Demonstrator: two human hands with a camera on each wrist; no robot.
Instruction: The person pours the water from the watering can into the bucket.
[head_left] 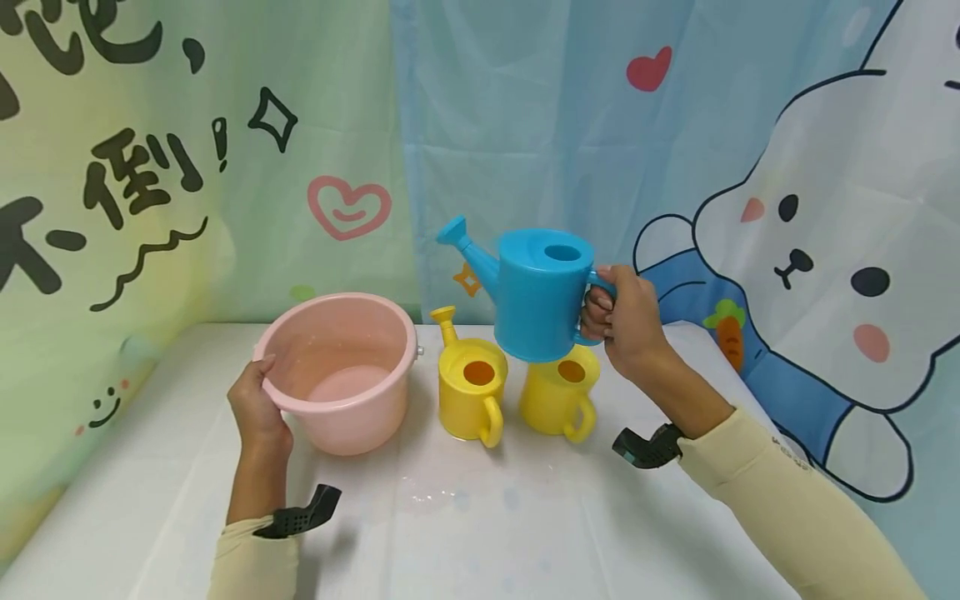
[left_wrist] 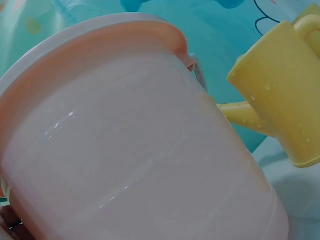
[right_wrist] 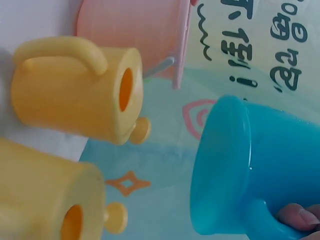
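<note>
My right hand (head_left: 626, 321) grips the handle of a blue watering can (head_left: 536, 292), held up above the table with its spout to the left. In the right wrist view the blue watering can (right_wrist: 270, 165) shows its underside, fingers curled at the handle. On the left, my left hand (head_left: 258, 408) grips the rim of a pink bucket (head_left: 360, 429), thumb over the edge and the bucket tipped toward me. Two yellow watering cans stand between the hands: one (head_left: 457, 408) beside the bucket, the other (head_left: 543, 404) partly hidden under the blue one.
A white cloth covers the table (head_left: 465, 533), with a few water drops (head_left: 431, 497) in front of the yellow cans. Behind hangs a printed curtain (head_left: 510, 108) with a cartoon rabbit. Water beads cling to a yellow can (left_wrist: 280, 95) in the left wrist view.
</note>
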